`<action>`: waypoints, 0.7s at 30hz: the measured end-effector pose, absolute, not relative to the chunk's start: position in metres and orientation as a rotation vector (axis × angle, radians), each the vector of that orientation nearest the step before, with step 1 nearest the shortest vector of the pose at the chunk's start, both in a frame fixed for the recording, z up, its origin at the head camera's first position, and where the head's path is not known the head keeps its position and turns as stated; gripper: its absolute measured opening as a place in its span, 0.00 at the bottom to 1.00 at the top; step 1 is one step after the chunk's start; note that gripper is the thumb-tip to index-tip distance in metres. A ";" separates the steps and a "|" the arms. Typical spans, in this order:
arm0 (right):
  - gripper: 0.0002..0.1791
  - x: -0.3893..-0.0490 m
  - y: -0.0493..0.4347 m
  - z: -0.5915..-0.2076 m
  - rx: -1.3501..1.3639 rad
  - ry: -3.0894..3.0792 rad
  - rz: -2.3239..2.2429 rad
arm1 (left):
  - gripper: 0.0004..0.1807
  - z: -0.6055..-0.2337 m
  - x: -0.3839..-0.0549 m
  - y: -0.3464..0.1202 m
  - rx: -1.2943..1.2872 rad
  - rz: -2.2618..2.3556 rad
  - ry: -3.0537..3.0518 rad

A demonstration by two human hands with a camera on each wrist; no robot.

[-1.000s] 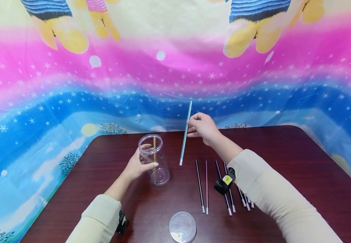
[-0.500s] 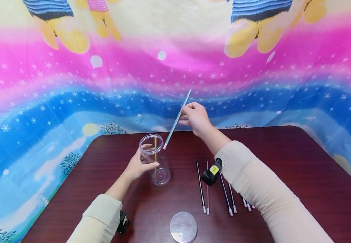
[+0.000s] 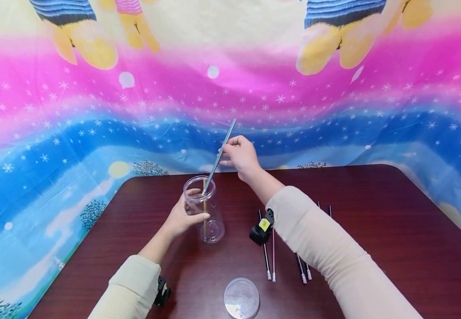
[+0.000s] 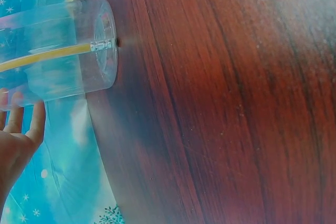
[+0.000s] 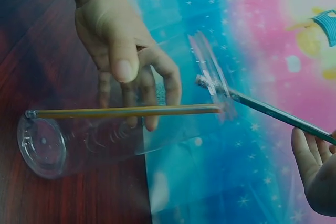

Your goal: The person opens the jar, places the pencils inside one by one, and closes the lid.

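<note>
My left hand [image 3: 183, 217] grips a clear plastic jar [image 3: 213, 221] from its left side, thumb across the front. The jar stands upright on the table with its mouth uncovered. Inside it leans a yellow pencil [image 5: 121, 112], its metal-banded end down on the jar's bottom. My right hand [image 3: 241, 156] pinches a teal pencil [image 3: 221, 153] by its upper part, tilted over the jar. In the right wrist view the teal pencil's silver end is just within the jar's rim [image 5: 207, 72]. The left wrist view shows the jar's base [image 4: 107, 45] against the tabletop.
A round clear lid [image 3: 241, 297] lies near the table's front edge. Right of the jar, a black pencil [image 3: 267, 261] and a pink pencil [image 3: 274, 261] lie side by side. More dark pencils [image 3: 301, 268] are partly hidden under my right sleeve. A printed cloth [image 3: 174, 102] hangs behind the table.
My right hand has carried the teal pencil leftward from beside the jar, and its lower end has gone into the jar's mouth. My left hand and the jar have stayed put.
</note>
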State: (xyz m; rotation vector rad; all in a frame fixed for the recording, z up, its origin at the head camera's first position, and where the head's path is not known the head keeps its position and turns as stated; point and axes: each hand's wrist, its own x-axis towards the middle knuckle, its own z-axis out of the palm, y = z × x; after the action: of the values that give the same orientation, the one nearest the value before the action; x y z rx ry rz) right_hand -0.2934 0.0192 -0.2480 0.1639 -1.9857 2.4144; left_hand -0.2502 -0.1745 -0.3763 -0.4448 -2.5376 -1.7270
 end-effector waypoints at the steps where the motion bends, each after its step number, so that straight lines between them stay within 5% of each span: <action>1: 0.02 -0.293 0.018 -0.249 0.173 -1.993 2.413 | 0.40 -0.376 -0.250 -0.175 -0.444 -1.722 -2.539; 21: 0.03 -0.293 0.000 -0.275 0.241 -2.144 2.337 | 0.40 -0.376 -0.250 -0.174 -0.414 -1.670 -2.570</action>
State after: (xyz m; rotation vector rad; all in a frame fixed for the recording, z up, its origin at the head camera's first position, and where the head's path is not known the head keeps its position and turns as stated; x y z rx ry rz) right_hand -0.2933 -0.0005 -0.2754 0.2412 -2.1441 2.3368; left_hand -0.2497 -0.1740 -0.3756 -0.4136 -2.5700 -1.6704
